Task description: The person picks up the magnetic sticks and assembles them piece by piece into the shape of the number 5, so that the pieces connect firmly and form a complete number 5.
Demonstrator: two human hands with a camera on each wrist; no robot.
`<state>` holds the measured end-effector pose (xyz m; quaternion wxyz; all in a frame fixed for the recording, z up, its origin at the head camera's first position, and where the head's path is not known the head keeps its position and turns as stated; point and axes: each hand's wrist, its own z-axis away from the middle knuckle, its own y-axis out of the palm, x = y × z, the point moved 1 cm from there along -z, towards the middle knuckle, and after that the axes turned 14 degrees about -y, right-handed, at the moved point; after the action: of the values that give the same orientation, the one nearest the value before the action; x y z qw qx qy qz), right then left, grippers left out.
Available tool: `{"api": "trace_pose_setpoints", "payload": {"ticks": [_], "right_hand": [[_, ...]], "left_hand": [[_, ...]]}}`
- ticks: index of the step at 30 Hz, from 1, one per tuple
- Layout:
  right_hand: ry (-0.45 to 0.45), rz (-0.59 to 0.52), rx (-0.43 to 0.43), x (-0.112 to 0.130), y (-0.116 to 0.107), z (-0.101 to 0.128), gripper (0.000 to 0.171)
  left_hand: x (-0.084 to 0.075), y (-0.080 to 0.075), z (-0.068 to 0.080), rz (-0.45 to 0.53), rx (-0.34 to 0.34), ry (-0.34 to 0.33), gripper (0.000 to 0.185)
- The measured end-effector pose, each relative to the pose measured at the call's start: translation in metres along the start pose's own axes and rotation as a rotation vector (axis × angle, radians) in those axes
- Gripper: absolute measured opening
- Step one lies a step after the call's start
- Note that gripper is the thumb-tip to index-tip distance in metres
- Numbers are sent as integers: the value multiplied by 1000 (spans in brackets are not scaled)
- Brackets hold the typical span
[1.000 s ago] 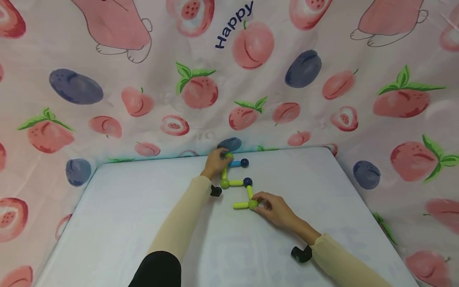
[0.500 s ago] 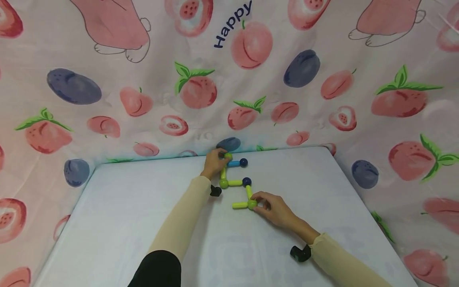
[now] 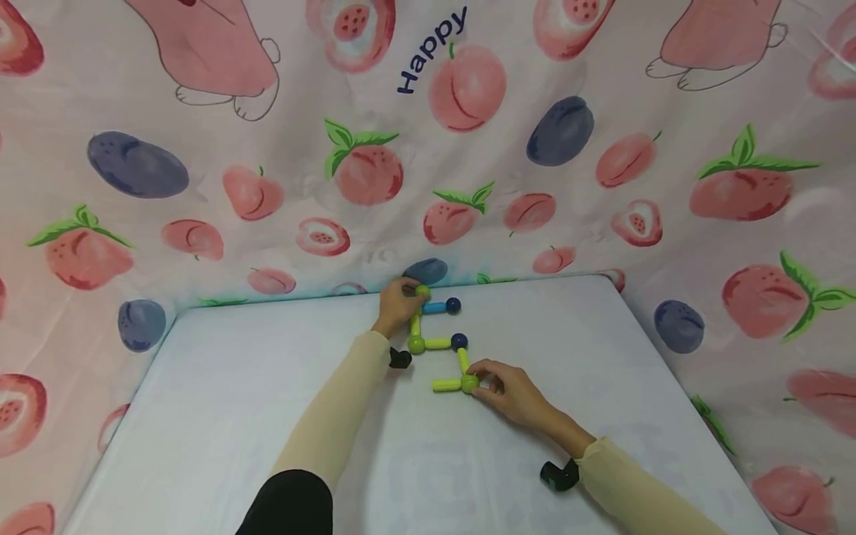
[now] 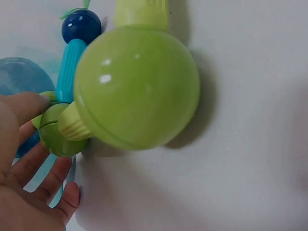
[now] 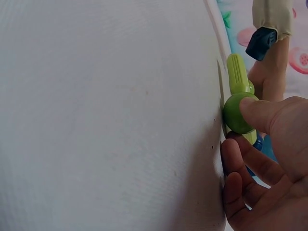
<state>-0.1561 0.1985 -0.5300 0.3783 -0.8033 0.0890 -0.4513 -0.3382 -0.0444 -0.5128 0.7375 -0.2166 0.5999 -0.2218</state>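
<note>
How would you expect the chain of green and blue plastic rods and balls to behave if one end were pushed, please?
The chain of green and blue plastic rods and balls would probably hinge at its ball joints rather than slide as one stiff piece. A freed glossy green ball looks apt to roll. Both the left hand and the right hand steady it.

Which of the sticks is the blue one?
The far stick, running right from the green ball under the left hand to a navy ball. The others are yellow-green.

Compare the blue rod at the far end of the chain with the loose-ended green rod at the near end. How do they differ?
The blue rod is blue and ends in a dark blue ball; the near green rod is yellow-green with a bare left end. The blue rod sits beside the left hand, the green rod beside the right hand. Both lie flat on the white table, running crosswise.
</note>
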Motion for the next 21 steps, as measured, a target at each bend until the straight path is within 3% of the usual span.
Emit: {"api": "trace_pose_setpoints", "payload": {"ticks": [10, 21], "right_hand": [[2, 8, -2, 2, -1, 0, 32], [-37, 9, -19, 4, 0, -1, 30]], "left_hand": [[0, -16, 12, 64, -27, 119, 31], [0, -49, 53, 34, -49, 278, 31]]}}
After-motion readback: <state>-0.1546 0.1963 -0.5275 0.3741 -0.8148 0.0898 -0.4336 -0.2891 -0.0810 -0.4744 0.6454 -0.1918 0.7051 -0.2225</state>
